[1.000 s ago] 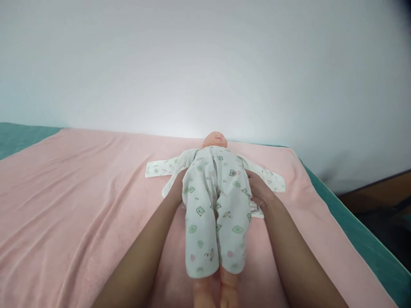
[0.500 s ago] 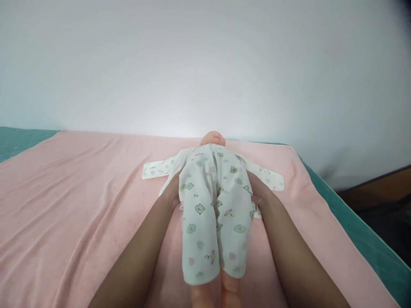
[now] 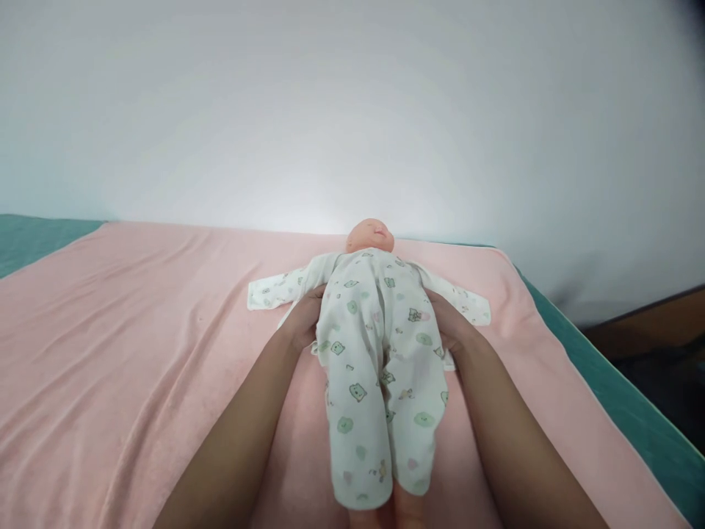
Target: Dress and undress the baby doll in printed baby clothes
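A baby doll point(image 3: 370, 236) lies on its back on a pink blanket point(image 3: 137, 330), head toward the wall. It wears white printed trousers point(image 3: 380, 382) and a white printed top whose sleeves point(image 3: 272, 290) spread out flat to both sides. My left hand point(image 3: 302, 323) grips the doll's left flank at the waist of the trousers, fingers curled under the cloth. My right hand point(image 3: 449, 323) grips the opposite flank the same way. The doll's bare feet point(image 3: 405, 510) poke out at the bottom edge of the view.
The pink blanket covers a teal bed point(image 3: 611, 397) that shows along the right edge and the far left corner. A plain white wall point(image 3: 352, 110) rises behind the doll's head. Dark floor and a wooden strip point(image 3: 650, 323) lie at the far right.
The trouser legs have slid down toward the doll's feet, covering more of the legs. Both hands stayed at the doll's waist, shifting slightly toward its head.
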Action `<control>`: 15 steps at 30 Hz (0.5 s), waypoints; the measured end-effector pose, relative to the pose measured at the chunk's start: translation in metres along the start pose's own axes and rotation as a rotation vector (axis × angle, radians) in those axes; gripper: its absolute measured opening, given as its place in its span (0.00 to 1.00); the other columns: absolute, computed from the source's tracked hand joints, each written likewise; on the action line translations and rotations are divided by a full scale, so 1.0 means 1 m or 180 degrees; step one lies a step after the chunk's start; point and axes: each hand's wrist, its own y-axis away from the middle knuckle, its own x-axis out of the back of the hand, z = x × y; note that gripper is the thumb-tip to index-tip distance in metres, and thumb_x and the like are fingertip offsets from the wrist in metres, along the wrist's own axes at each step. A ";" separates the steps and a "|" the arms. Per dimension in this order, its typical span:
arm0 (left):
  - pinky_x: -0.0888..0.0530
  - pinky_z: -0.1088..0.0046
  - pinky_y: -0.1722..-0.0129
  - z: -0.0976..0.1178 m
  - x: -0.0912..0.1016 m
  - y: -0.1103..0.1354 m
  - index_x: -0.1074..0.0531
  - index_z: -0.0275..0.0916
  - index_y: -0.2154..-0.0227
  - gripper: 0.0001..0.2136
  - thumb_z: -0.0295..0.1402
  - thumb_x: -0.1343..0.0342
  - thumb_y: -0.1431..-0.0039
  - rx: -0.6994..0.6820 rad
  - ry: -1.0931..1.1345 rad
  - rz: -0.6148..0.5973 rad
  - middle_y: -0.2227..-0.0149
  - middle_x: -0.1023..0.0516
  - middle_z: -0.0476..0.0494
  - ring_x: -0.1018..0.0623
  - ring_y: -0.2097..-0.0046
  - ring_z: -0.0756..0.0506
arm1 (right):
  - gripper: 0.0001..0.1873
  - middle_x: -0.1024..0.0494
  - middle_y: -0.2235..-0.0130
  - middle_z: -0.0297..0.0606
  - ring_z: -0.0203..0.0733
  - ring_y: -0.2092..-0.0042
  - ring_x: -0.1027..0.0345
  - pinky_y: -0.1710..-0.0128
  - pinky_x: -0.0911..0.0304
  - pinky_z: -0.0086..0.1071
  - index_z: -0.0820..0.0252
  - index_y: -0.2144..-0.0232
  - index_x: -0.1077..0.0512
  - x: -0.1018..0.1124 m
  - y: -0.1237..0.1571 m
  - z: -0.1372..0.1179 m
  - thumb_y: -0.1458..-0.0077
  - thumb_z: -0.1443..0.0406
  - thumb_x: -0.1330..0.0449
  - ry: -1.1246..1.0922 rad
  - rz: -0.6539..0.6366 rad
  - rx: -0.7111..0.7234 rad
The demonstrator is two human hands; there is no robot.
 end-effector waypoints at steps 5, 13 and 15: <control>0.26 0.64 0.64 -0.003 -0.001 -0.002 0.26 0.41 0.62 0.14 0.31 0.40 0.55 -0.0034 0.0004 -0.0026 0.66 0.21 0.44 0.23 0.63 0.42 | 0.18 0.20 0.63 0.37 0.52 0.60 0.27 0.63 0.31 0.39 0.56 0.62 0.23 -0.016 0.006 -0.005 0.61 0.62 0.34 0.0241 0.0546 0.0390; 0.31 0.62 0.50 -0.015 -0.002 -0.002 0.30 0.41 0.55 0.14 0.32 0.46 0.46 -0.0686 -0.1065 0.0666 0.54 0.25 0.41 0.29 0.49 0.39 | 0.20 0.21 0.57 0.39 0.52 0.52 0.31 0.56 0.34 0.39 0.56 0.57 0.25 -0.025 0.016 -0.014 0.55 0.59 0.37 0.0812 0.0574 0.0717; 0.29 0.61 0.55 -0.015 0.000 -0.004 0.29 0.40 0.58 0.11 0.33 0.47 0.45 -0.0435 -0.0917 0.0596 0.60 0.23 0.41 0.26 0.53 0.39 | 0.19 0.21 0.58 0.40 0.50 0.55 0.29 0.57 0.34 0.39 0.58 0.58 0.24 -0.024 0.018 -0.017 0.53 0.58 0.38 0.0730 0.0471 0.0521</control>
